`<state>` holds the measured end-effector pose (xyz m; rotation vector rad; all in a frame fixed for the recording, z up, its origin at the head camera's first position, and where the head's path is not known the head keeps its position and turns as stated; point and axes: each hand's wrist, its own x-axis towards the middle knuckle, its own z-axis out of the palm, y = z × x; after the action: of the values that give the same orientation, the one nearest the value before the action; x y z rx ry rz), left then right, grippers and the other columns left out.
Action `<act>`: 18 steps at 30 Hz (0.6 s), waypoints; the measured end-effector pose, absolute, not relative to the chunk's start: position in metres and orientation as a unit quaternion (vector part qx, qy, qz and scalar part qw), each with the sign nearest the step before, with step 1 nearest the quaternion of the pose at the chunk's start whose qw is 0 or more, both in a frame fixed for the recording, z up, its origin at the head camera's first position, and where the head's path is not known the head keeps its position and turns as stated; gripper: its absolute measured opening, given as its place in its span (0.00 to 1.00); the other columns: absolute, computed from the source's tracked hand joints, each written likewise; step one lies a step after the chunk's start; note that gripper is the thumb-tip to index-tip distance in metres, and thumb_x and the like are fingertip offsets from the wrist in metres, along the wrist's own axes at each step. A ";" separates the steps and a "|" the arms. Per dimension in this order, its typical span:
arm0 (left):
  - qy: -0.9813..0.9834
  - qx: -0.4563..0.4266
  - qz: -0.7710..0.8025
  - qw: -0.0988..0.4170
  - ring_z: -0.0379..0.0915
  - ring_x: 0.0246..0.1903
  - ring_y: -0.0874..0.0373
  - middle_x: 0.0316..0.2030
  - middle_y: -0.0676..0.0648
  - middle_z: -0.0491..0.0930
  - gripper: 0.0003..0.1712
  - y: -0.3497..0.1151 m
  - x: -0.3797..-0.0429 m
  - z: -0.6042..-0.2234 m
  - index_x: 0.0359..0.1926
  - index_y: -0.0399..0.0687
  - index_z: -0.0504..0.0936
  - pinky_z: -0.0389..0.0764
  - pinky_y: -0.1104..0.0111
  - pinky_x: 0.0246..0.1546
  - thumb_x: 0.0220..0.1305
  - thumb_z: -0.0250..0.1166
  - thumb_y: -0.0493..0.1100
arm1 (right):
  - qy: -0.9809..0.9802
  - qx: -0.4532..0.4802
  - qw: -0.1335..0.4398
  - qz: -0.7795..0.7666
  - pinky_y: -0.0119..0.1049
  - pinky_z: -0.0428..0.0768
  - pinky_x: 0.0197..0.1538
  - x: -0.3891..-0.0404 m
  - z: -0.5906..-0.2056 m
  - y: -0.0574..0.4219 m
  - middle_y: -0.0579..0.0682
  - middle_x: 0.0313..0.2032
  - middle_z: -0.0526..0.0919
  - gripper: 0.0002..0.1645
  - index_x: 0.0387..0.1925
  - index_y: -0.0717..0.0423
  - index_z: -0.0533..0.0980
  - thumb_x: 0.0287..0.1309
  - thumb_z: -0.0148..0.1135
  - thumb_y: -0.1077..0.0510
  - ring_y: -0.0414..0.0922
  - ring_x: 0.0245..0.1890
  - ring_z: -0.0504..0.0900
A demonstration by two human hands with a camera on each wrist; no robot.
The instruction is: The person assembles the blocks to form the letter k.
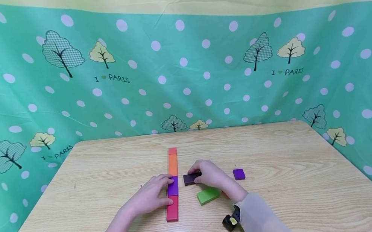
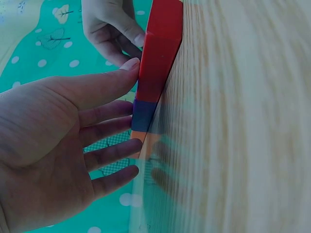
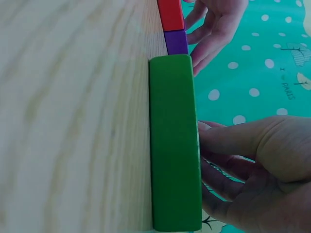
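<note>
Black and smooth-faced, the slim rectangular block lay on or barely above the wood-grained desk, about midway between its left and right edges and well short of the far edge. The right hand pinched it toward its right end, thumb at the near side and fingertips at the far one, spread no wider than the block. It was probably light, rigid and hard to damage, though such sleek faces might have slipped under a slanted hold; the two long sides, close to the middle, seemed the surest place to take it. The left hand, its fingers mostly straight and curled round nothing, touched a glossy red oblong block and a flat purple block, lined up toward the far edge.
</note>
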<state>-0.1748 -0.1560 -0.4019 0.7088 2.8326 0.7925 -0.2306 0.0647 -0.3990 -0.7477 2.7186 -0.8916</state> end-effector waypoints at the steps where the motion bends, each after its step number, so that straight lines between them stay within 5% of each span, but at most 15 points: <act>1: 0.935 0.233 0.262 0.059 0.60 0.60 0.44 0.60 0.43 0.67 0.32 -0.156 -0.174 -0.402 0.55 0.40 0.72 0.64 0.50 0.59 0.51 0.67 0.49 | 0.915 -0.253 0.092 -0.299 0.43 0.74 0.53 -0.231 -0.399 0.064 0.49 0.40 0.80 0.15 0.42 0.56 0.80 0.50 0.63 0.68 0.47 0.46 0.76; 18: 0.936 0.228 0.260 0.060 0.60 0.60 0.44 0.60 0.44 0.67 0.31 -0.156 -0.175 -0.402 0.56 0.40 0.72 0.65 0.51 0.59 0.51 0.67 0.48 | 0.917 -0.267 0.084 -0.285 0.43 0.73 0.54 -0.235 -0.400 0.057 0.49 0.41 0.81 0.16 0.41 0.56 0.80 0.48 0.62 0.69 0.48 0.48 0.76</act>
<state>-0.1751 -0.1558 -0.4020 0.6910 2.8336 0.7860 -0.2350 0.0570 -0.3996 -0.7954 2.7357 -0.8501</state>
